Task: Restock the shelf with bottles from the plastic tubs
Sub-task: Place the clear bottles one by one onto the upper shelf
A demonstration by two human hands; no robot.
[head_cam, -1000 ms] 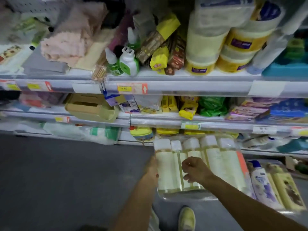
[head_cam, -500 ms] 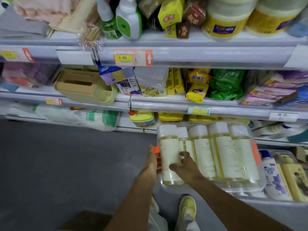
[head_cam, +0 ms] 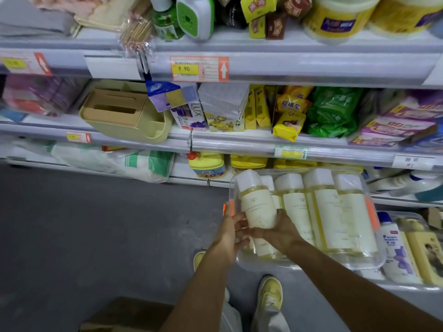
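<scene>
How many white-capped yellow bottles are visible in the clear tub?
5: one raised at the left end, held by both hands; one mostly hidden behind it; three lying side by side to its right. More may lie underneath.

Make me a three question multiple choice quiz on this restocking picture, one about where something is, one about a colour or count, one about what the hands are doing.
1. Where does the clear plastic tub of bottles sit?
A. top shelf
B. low, by the bottom shelf
C. on the cardboard box

2. What colour are the caps on the tub's pale yellow bottles?
A. white
B. green
C. red

3. What holds the raised pale yellow bottle with the cream label?
A. left hand alone
B. nothing
C. both hands

Answers:
1 B, it lies below the stocked shelves.
2 A, each cap is white.
3 C, left hand and right hand both grip it.
</scene>
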